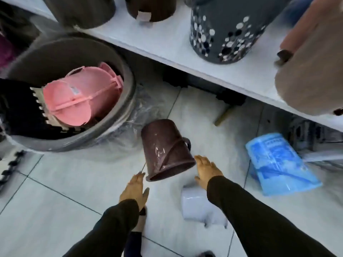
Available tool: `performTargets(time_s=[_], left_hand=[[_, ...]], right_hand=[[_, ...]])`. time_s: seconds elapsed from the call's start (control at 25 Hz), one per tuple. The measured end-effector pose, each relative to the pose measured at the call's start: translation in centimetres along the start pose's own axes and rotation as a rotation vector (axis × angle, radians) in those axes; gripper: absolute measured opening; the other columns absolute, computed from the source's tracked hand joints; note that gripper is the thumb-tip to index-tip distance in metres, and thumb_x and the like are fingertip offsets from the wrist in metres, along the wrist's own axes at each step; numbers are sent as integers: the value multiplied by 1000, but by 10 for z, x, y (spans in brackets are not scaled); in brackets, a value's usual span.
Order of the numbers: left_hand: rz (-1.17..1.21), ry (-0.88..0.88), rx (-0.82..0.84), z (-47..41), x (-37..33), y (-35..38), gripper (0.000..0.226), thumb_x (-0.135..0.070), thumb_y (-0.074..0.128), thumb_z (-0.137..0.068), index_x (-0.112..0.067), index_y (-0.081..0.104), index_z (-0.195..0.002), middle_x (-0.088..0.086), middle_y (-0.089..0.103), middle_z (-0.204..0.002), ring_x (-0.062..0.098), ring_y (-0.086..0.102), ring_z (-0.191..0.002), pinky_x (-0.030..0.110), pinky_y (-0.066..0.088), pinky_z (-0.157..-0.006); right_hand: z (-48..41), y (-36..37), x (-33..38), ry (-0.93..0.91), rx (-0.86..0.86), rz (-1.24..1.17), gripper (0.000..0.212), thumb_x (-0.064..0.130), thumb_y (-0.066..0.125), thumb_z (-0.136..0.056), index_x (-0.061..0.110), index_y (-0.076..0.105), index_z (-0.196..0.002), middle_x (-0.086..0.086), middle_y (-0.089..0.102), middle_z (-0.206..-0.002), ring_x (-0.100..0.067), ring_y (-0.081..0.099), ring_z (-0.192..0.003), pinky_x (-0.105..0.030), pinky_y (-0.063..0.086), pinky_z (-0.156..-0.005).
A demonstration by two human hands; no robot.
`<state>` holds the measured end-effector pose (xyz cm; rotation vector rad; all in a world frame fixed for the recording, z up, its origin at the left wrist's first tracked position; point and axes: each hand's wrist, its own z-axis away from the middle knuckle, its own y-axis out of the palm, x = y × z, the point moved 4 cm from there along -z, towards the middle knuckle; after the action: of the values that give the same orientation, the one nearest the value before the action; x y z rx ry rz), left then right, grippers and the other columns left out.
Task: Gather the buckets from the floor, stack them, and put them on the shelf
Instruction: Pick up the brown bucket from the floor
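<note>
Shelf (167, 47): stocked with bins; no stack placed yet.
Floor (65, 182): tiled.
Blue bucket (278, 164): on its side, below shelf edge, ungathered.
Brown bucket (165, 151): tipped on floor, mouth toward person.
White bucket (200, 204): on its side beneath right arm.
Left hand (134, 190), right hand (207, 170): each grip spread, empty, flanking brown bucket's rim.
Task judged barely begun.

**A housewares shop aisle**

A long white shelf (167, 45) carries plastic bins in a row, among them a grey perforated basket (222, 30). Below it on the tiled floor (55, 191), a large plastic-wrapped tub (118, 115) holds pink plastic goods (79, 97), one bearing a label; a brown bucket (165, 151) lies near the shelf's foot.
</note>
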<state>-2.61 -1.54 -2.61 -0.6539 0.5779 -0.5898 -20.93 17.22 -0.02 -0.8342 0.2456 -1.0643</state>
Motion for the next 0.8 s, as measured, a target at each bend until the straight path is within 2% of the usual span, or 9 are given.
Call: performTargets(time_s=[0.16, 0.28, 0.36, 0.44, 0.52, 0.56, 0.68, 0.76, 0.8], left_hand=[[156, -8, -11, -76, 15, 52, 61, -23, 58, -93, -16, 33, -148, 0, 15, -165, 23, 47, -137, 31, 40, -109], [265, -21, -83, -104, 27, 74, 47, -21, 61, -90, -18, 46, -134, -2, 32, -158, 26, 59, -122, 30, 46, -97], [240, 79, -138, -109, 27, 62, 35, -24, 59, -90, -25, 51, -124, -2, 55, -139, 28, 64, -112, 32, 51, -89], [201, 153, -246, -116, 23, 30, 22, -32, 57, -91, -27, 51, -111, -3, 70, -108, 26, 69, -94, 31, 50, -75], [174, 168, -325, -130, 17, -10, 19, -37, 54, -93, -26, 49, -108, -4, 73, -92, 23, 72, -83, 33, 51, -74], [212, 169, -324, -139, 13, -28, 18, -37, 53, -95, -24, 49, -106, -4, 74, -91, 21, 72, -81, 35, 53, -76], [633, 57, -212, -176, 1, -62, 18, -26, 53, -98, -15, 48, -112, 11, 71, -106, 27, 69, -82, 40, 58, -77], [878, -112, -105, -198, -6, -61, 29, -19, 51, -99, -6, 45, -125, 20, 64, -113, 31, 66, -84, 46, 58, -76], [935, -182, -78, -206, -7, -56, 32, -17, 50, -100, -4, 43, -128, 23, 62, -114, 32, 64, -86, 50, 58, -77]], right_hand=[[-78, 41, -13, 8, -52, -60, 67, 15, 59, -93, 17, 29, -153, -9, 41, -153, -29, 47, -136, -40, 38, -114], [-108, 65, -15, 41, -94, -33, 45, 21, 58, -95, 12, 48, -137, -13, 62, -130, -33, 64, -113, -40, 53, -96], [-115, 56, -17, 36, -185, -34, 31, 25, 57, -96, 11, 55, -124, -11, 67, -117, -32, 68, -102, -38, 55, -87], [-123, 29, -19, -11, -321, -138, 30, 28, 56, -97, 14, 56, -123, -9, 64, -118, -30, 66, -104, -39, 56, -87], [-131, -6, -20, -44, -445, -273, 44, 26, 58, -96, 19, 47, -138, -7, 55, -134, -28, 61, -116, -41, 53, -96], [-135, -19, -22, -12, -452, -329, 59, 25, 61, -95, 20, 36, -148, -7, 46, -145, -27, 58, -122, -42, 51, -101], [-148, -25, -36, 197, -246, -522, 98, 17, 71, -89, 24, 2, -159, -11, 22, -159, -34, 54, -128, -44, 44, -110], [-148, -11, -38, 216, -179, -665, 102, 5, 71, -85, 27, 3, -158, -11, 22, -156, -35, 56, -126, -41, 42, -111], [-147, -6, -37, 198, -225, -714, 99, 0, 70, -84, 28, 10, -157, -8, 22, -156, -34, 57, -124, -41, 43, -111]])
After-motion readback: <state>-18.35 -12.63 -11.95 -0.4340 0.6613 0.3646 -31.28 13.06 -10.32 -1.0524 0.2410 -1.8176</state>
